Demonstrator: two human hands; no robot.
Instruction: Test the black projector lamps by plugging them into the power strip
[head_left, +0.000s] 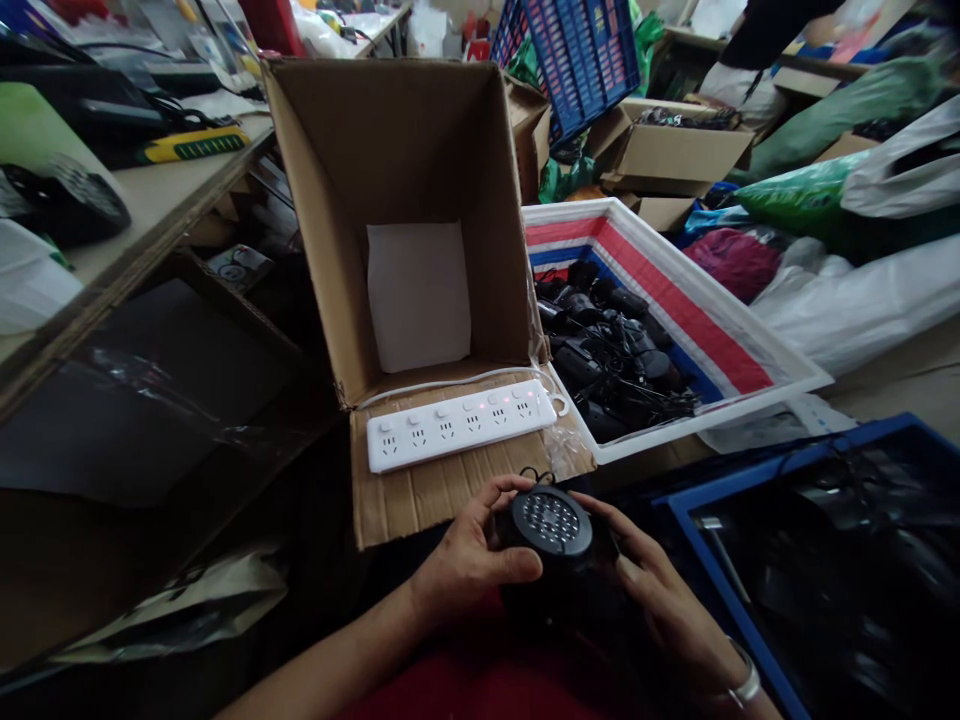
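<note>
Gripping a black device (553,520) between two bare hands, the person holds it just nearer to them than the power strip (461,430), toward that strip's right end. Round face up, with a cluster of small shiny cells inside a dark ring; lower body too dark to make out.

Left hand (465,560): fingers curled round the device's left side, thumb along the near side of the face. Right hand (660,590): fingers closed on the right side, thumb against the body; silvery bracelet (742,686) on the wrist. Small loop of thin black cord (538,474) at the device's far edge.

Power strip: white, six sockets, a few red lights, lying slightly slanted on a cardboard flap (442,495). White cable (450,384) runs along its far side. Beyond the strip, open cardboard box (397,130) with a pale sheet (418,300) inside. Right of the strip, white-rimmed bin (712,425) with striped lining, holding a heap of black items (592,350) and cords. Nearer and further right of the strip, blue-rimmed crate (720,570), contents dim. Left of and beyond the strip, worktable (142,210) with yellow-and-green tool (195,145).
</note>
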